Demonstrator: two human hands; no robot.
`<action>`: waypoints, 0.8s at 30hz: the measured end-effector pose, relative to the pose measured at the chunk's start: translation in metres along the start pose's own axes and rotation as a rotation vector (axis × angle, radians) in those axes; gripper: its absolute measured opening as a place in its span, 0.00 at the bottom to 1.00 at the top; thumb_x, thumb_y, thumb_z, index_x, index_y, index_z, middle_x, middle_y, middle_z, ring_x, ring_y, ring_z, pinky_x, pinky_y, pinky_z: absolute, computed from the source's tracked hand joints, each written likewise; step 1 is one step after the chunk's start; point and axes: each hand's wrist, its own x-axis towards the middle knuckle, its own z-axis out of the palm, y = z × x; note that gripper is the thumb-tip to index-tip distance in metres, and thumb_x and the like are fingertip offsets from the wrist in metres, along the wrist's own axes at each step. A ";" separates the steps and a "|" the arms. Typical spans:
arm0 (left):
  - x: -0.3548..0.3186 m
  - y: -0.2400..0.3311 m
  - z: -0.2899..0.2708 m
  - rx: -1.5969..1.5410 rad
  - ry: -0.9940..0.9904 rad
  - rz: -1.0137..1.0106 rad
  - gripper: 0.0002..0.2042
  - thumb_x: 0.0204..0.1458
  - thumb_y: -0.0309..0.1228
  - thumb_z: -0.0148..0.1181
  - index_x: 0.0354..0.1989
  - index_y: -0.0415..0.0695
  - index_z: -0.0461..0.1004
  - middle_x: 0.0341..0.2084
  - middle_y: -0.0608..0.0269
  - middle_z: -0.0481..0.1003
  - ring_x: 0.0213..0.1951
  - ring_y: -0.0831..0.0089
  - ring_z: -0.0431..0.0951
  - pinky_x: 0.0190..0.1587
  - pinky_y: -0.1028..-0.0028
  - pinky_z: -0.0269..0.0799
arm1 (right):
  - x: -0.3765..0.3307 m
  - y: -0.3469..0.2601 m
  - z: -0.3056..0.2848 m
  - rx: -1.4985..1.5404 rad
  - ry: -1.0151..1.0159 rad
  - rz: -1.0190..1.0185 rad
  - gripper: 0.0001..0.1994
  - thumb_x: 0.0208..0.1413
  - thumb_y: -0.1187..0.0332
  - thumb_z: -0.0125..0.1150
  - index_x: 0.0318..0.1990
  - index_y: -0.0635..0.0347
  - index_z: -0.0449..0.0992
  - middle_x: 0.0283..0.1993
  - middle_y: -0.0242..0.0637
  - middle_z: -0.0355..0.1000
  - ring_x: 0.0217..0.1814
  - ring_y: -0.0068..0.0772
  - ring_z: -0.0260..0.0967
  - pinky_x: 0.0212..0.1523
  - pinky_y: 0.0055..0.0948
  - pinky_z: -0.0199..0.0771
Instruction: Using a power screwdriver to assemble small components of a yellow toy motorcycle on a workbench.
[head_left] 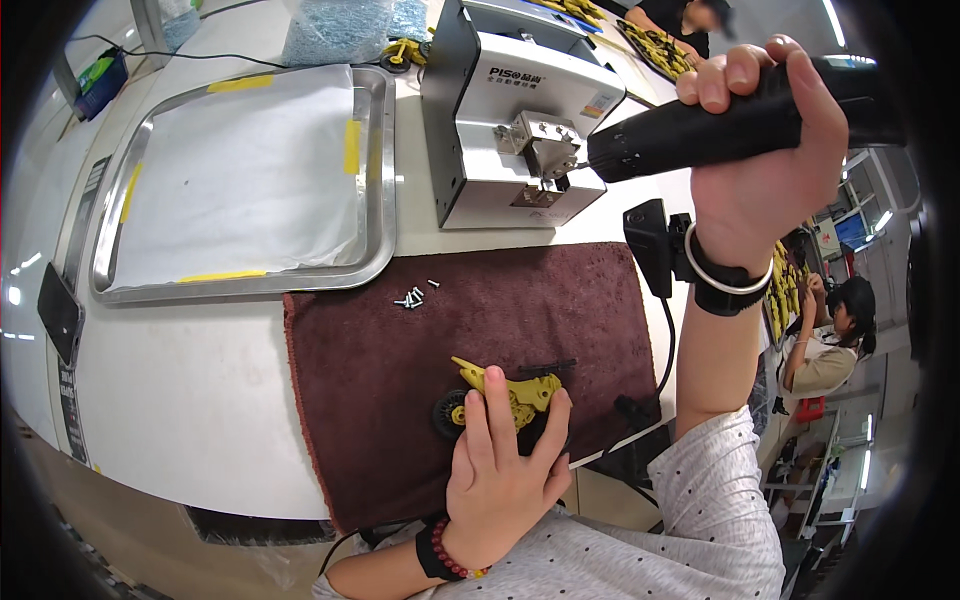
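My right hand is wrapped around a black electric screwdriver. The screwdriver lies almost level, its tip at the metal outlet of a grey screw feeder; whether a screw sits on the bit is too small to tell. On a brown cloth, a yellow toy motorcycle with black wheels lies on its side. My left hand rests over it, fingers spread along the body, holding it against the cloth and hiding part of it. Several small silver screws lie loose on the cloth's far part.
Left of the feeder stands a metal tray lined with white paper and yellow tape. A phone is at the table's left edge. Bags of pale blue pellets stand at the back. Two co-workers sit at the right near yellow parts.
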 end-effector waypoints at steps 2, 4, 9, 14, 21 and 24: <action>-0.001 0.001 0.000 0.005 -0.002 0.000 0.24 0.47 0.50 0.47 0.56 0.68 0.66 0.58 0.47 0.63 0.55 0.60 0.64 0.51 0.73 0.55 | 0.001 0.003 -0.001 -0.020 -0.001 0.014 0.13 0.50 0.61 0.53 0.37 0.61 0.68 0.27 0.36 0.63 0.28 0.30 0.58 0.36 0.32 0.59; -0.002 0.002 0.001 0.016 0.011 0.003 0.25 0.47 0.50 0.46 0.57 0.66 0.66 0.58 0.49 0.63 0.57 0.60 0.63 0.52 0.73 0.54 | 0.000 0.006 0.001 -0.011 0.018 0.017 0.13 0.49 0.61 0.54 0.37 0.60 0.67 0.26 0.36 0.63 0.28 0.30 0.58 0.36 0.32 0.58; 0.000 0.000 0.002 0.039 -0.019 0.063 0.26 0.47 0.50 0.46 0.58 0.63 0.65 0.58 0.51 0.64 0.58 0.59 0.62 0.53 0.73 0.54 | 0.001 0.009 0.000 -0.002 -0.014 0.025 0.13 0.50 0.61 0.53 0.37 0.61 0.67 0.26 0.36 0.62 0.28 0.30 0.58 0.36 0.31 0.58; 0.000 0.000 0.002 0.028 -0.030 0.072 0.27 0.47 0.50 0.47 0.58 0.61 0.65 0.58 0.50 0.64 0.57 0.58 0.62 0.54 0.73 0.55 | 0.002 0.010 -0.001 -0.013 -0.023 0.028 0.13 0.50 0.61 0.53 0.37 0.61 0.67 0.27 0.36 0.62 0.28 0.29 0.58 0.36 0.31 0.58; 0.000 0.000 0.004 -0.026 -0.031 0.104 0.29 0.45 0.48 0.51 0.59 0.57 0.65 0.57 0.43 0.63 0.56 0.55 0.63 0.53 0.71 0.61 | 0.002 0.009 0.043 -0.087 0.294 0.038 0.12 0.47 0.63 0.57 0.35 0.59 0.66 0.17 0.33 0.62 0.16 0.28 0.61 0.21 0.28 0.64; -0.001 -0.001 0.006 -0.019 -0.025 0.108 0.31 0.42 0.49 0.53 0.59 0.57 0.64 0.57 0.40 0.62 0.56 0.52 0.64 0.52 0.70 0.63 | 0.003 0.016 0.055 -0.078 0.241 -0.030 0.12 0.48 0.63 0.57 0.36 0.59 0.64 0.18 0.33 0.61 0.16 0.27 0.59 0.21 0.27 0.64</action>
